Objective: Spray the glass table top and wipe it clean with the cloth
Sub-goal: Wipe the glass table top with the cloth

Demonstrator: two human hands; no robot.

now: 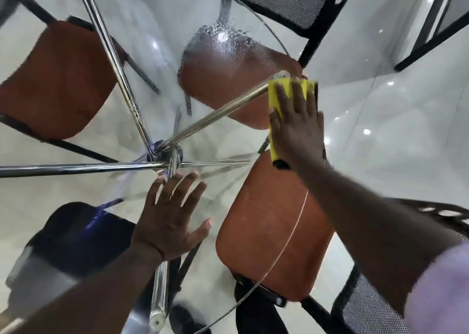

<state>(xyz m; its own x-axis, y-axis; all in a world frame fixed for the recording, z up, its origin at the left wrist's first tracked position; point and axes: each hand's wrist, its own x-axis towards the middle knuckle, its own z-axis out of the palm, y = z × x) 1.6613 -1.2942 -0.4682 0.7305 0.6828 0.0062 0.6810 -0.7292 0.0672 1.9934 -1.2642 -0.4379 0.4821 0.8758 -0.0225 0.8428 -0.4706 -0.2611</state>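
Note:
The round glass table top (142,41) fills the view, with a chrome frame showing through it. Spray droplets and foam (223,39) lie on the glass at the far middle. My right hand (298,128) lies flat with straight fingers on a yellow cloth (273,97), pressing it onto the glass near the right rim. My left hand (172,217) rests flat on the glass at the near middle, fingers spread, holding nothing. No spray bottle is in view.
Chrome legs meet at a hub (167,153) under the glass. Orange-seated chairs stand below at left (55,79), far middle (228,79) and near right (274,232). A black mesh chair back (291,1) is at the far right. The floor is glossy white tile.

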